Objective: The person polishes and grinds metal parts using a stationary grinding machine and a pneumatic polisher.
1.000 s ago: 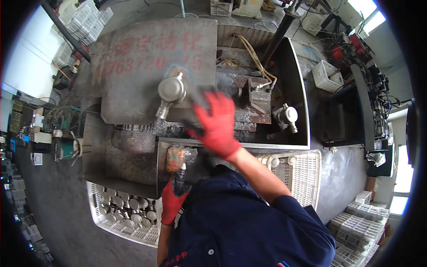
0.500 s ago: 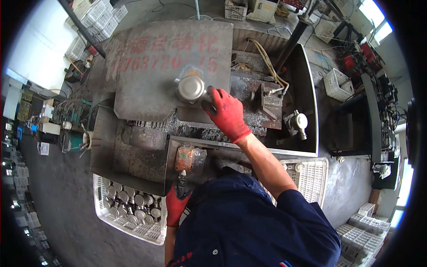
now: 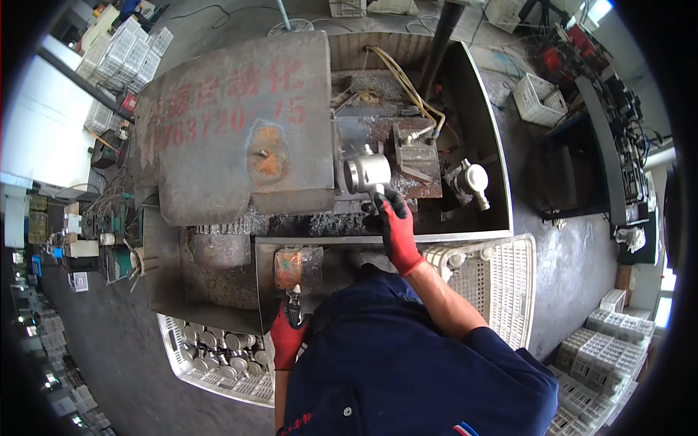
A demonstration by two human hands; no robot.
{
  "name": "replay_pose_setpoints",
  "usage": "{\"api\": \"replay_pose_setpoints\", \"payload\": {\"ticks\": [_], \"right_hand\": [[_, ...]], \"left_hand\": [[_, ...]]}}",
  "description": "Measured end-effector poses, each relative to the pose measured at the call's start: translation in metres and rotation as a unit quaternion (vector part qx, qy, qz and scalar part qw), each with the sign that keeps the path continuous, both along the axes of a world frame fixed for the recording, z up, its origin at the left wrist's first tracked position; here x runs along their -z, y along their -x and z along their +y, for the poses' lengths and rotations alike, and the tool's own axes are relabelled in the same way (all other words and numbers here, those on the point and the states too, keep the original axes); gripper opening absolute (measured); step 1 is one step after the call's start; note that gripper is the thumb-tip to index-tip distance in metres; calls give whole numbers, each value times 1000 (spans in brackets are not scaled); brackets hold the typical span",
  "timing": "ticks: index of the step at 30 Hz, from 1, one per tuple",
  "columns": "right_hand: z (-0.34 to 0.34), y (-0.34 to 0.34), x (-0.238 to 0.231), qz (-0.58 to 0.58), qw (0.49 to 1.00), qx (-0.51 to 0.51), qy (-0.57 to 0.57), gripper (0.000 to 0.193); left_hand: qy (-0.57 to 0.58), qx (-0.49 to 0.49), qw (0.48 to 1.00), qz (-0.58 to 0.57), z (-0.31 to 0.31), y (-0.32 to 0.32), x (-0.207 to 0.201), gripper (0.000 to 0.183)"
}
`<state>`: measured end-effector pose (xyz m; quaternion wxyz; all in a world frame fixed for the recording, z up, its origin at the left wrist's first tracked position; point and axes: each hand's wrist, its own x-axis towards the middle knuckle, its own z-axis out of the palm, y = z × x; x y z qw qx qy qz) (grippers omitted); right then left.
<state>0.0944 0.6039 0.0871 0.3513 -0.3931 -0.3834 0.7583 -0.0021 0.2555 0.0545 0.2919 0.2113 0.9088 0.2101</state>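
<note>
Hands apart: right hand (image 3: 399,231) clamped on silver metal fitting (image 3: 372,171), left hand (image 3: 286,336) around white-tipped tool (image 3: 294,299).

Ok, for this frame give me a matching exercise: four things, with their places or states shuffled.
1. Right hand
2. Left hand
3. Yellowish hoses
4. Rusty patch

A. On the broad grey sheet
B. Holding a pale-tipped tool
C. Running down toward a metal block
D. Gripping a silvery metal part

Pairs: 1-D, 2-B, 3-C, 4-A
</note>
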Motion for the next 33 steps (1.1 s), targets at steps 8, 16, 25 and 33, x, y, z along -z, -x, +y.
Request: {"api": "replay_pose_setpoints", "payload": {"ticks": [8, 16, 25, 33], "right_hand": [[43, 47, 64, -7, 998, 5, 64, 33], [63, 74, 67, -14, 997, -72, 20, 29], [59, 76, 71, -263, 928, -76, -254, 24], [67, 75, 88, -107, 975, -56, -188, 19]], "left_hand": [[-21, 21, 999, 37, 24, -1, 1, 79], [7, 27, 1000, 5, 16, 3, 26, 86], [36, 34, 999, 16, 20, 6, 35, 88], [121, 114, 986, 22, 33, 16, 52, 81]]}}
